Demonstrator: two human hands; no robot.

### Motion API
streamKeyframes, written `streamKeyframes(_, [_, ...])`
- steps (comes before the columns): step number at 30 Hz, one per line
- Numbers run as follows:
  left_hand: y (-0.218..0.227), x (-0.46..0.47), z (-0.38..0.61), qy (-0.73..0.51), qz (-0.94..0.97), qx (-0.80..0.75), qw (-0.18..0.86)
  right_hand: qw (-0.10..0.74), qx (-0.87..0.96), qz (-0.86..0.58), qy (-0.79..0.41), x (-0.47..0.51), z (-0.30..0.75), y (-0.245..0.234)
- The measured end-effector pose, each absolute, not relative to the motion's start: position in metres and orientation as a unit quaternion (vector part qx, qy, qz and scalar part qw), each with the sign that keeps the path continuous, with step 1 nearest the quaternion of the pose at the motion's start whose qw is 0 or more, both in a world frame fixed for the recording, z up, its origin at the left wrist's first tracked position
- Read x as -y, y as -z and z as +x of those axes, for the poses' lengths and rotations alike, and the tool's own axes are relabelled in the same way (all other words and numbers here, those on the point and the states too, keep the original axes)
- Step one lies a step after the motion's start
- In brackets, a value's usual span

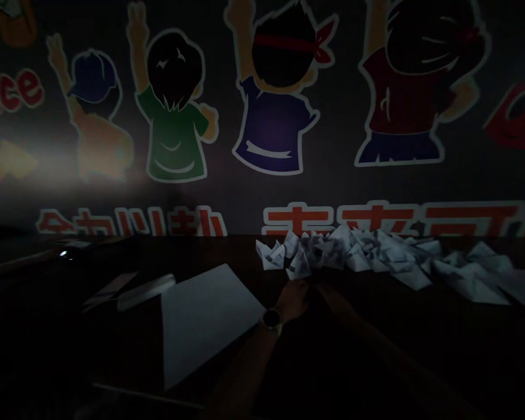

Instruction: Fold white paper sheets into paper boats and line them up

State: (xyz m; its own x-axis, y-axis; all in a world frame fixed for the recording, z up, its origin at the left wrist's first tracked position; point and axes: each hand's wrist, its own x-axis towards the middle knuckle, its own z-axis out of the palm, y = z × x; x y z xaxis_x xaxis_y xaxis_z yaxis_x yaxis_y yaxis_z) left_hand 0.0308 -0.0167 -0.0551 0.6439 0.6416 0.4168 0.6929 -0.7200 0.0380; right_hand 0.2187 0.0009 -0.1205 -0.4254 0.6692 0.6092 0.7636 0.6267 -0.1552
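The room is dim. My left hand point(293, 300), with a dark round wristwatch point(272, 319) on its wrist, rests at the foot of a folded white paper boat point(299, 265). My right hand point(330, 297) lies in deep shadow right beside it, its fingers hard to make out. Whether either hand grips the boat, I cannot tell. A heap of several folded paper boats point(345, 251) spreads along the far side of the dark table point(61, 303). A flat white paper sheet point(205, 321) lies just left of my left hand.
A white paper roll point(146, 291) and a flat brownish strip point(109, 290) lie left of the sheet. A thin stick point(146, 396) lies near the front. Beyond the table's far edge stands a wall mural point(175, 105) of cartoon figures with red lettering.
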Motion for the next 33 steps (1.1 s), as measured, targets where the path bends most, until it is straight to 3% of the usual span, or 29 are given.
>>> streamKeyframes(11, [0.041,0.025,0.034,0.208,-0.869,0.379,0.239,0.312,0.836,-0.446,0.065,0.005,0.214,0.11])
streamKeyframes(23, [0.046,0.017,0.034,0.213,-0.798,0.509,0.243,0.304,0.839,-0.449,0.045,0.009,0.212,0.102])
streamKeyframes(28, [0.027,0.03,0.032,0.181,-0.838,0.449,0.254,0.318,0.84,-0.439,0.031,0.013,0.213,0.097])
streamKeyframes(33, [0.003,0.066,-0.014,0.106,-0.862,0.477,0.138,0.339,0.836,-0.431,0.018,0.016,0.215,0.096])
